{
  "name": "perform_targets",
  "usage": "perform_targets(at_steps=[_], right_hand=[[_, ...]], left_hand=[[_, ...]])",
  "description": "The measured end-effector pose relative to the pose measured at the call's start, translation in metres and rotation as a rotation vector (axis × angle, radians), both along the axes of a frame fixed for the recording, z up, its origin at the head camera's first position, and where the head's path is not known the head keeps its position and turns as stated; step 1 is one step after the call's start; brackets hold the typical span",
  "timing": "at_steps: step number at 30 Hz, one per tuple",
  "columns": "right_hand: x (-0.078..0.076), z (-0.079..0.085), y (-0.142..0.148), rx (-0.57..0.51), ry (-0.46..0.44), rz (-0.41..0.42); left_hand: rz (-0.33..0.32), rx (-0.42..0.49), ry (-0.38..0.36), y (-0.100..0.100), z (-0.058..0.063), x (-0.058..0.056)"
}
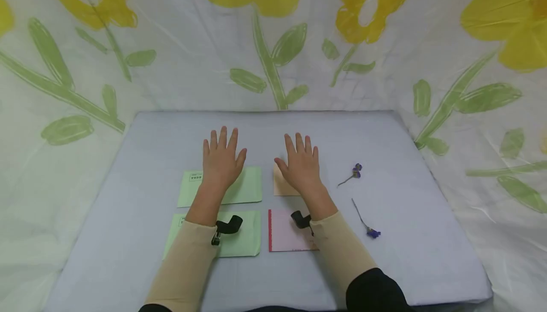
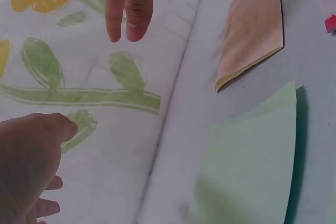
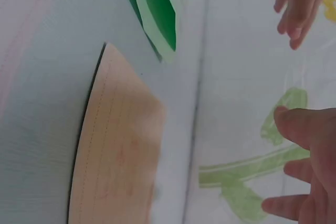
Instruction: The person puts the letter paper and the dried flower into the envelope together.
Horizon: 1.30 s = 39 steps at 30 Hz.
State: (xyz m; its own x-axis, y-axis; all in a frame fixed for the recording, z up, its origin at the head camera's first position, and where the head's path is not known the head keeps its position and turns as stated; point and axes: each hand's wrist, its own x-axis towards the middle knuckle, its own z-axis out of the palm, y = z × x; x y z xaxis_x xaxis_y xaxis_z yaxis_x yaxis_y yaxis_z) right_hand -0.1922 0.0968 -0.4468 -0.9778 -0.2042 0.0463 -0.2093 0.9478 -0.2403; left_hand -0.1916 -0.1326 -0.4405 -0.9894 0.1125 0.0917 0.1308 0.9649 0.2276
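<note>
Pale green paper makes up two envelopes lying one behind the other on the white-covered desk (image 1: 410, 207), left of its middle. Above the far envelope (image 1: 245, 186), the left hand (image 1: 220, 164) hangs palm down with its fingers straight and the thumb spread away, holding nothing. This envelope carries a small printed label near its far left corner, too small to read; the right wrist view shows darker green inside it. The near envelope (image 1: 243, 243) lies partly under the left forearm.

To the right, a tan paper piece (image 1: 283, 184) lies flat beside the far envelope, apart from it, with fine dotted lines along its surface. The right hand (image 1: 303, 165) is over it, equally wide open, fingers extended and grasping nothing. Both wrist views show the hands raised clear of the desk.

A pink sheet (image 1: 286, 236) with a red strip down its left edge lies nearer the person, partly covered by the right forearm. Farther right are two purple flower sprigs, the far sprig (image 1: 356, 172) and the near sprig (image 1: 372, 232), apart from each other.
</note>
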Motion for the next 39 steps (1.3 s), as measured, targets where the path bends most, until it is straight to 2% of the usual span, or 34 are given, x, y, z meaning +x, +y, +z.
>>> perform_targets(at_steps=[7,13,16,21,24,29,35,39], right_hand=[[0.013,-0.007,0.004,-0.001,-0.034,0.028],[0.031,-0.009,0.011,-0.013,-0.088,0.056],[0.044,-0.006,0.016,-0.046,-0.120,0.059],[0.064,-0.008,0.028,-0.041,-0.171,0.056],[0.076,-0.010,0.037,-0.033,-0.219,0.042],[0.091,-0.018,0.053,-0.043,-0.291,-0.004],[0.100,-0.026,0.073,-0.006,-0.325,-0.053],[0.106,-0.025,0.087,-0.031,-0.345,-0.070]], left_hand=[[-0.102,0.048,0.088,-0.006,0.003,0.012],[-0.240,0.112,0.180,-0.008,-0.001,0.029],[-0.294,0.167,0.189,-0.008,-0.004,0.041],[-0.368,0.204,0.149,-0.006,-0.007,0.067],[-0.378,0.201,0.110,-0.007,-0.009,0.084],[-0.344,0.214,0.041,-0.010,-0.013,0.106],[-0.310,0.187,-0.023,-0.013,-0.019,0.122],[-0.297,0.169,-0.076,-0.016,-0.026,0.129]])
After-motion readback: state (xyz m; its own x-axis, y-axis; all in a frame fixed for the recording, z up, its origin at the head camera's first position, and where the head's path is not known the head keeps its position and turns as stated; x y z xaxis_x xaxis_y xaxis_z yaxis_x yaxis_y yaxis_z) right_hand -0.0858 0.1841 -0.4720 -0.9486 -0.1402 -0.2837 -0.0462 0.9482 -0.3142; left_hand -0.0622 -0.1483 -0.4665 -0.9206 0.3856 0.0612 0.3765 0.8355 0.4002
